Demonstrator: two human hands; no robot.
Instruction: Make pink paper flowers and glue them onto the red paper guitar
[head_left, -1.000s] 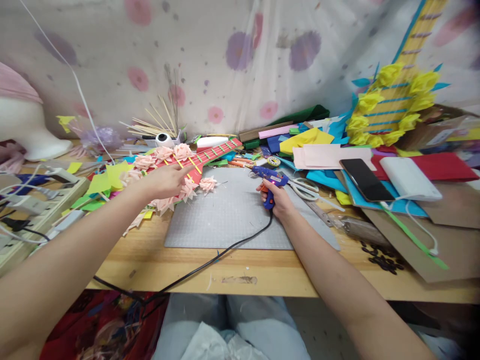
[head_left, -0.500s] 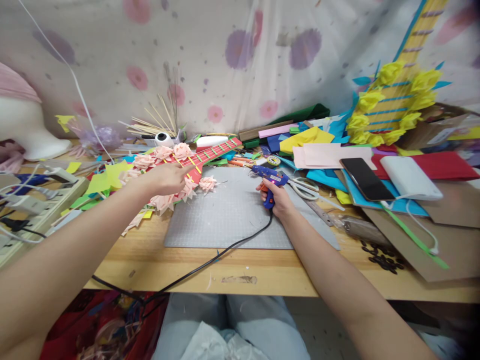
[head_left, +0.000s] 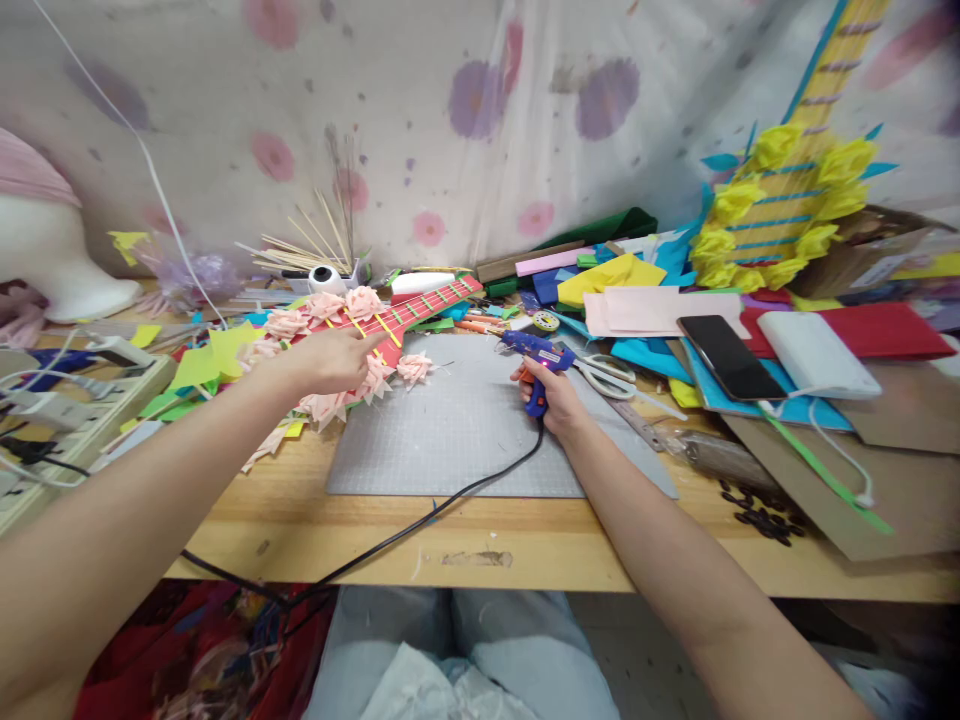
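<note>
My right hand [head_left: 553,398] is wrapped round the grip of a blue glue gun [head_left: 534,352] that stands on the grey cutting mat [head_left: 457,430], nozzle pointing left; its black cord [head_left: 420,520] runs off the table's front edge. My left hand [head_left: 330,358] rests on a red paper guitar [head_left: 420,303] trimmed with pink paper flowers [head_left: 330,403], the fingers curled over its body. A loose pink flower [head_left: 415,368] lies on the mat between the two hands.
Scissors [head_left: 600,375], a ruler and coloured paper sheets [head_left: 637,310] crowd the back right, with a black phone [head_left: 731,358], a white power bank [head_left: 817,355] and a yellow-flowered paper guitar [head_left: 780,215]. A power strip [head_left: 75,400] and a white head form [head_left: 52,250] stand at left. Dark seeds [head_left: 761,515] lie front right.
Hardly anything has moved. The glue gun and my right hand have shifted slightly to the left; my left hand stays on the red guitar.
</note>
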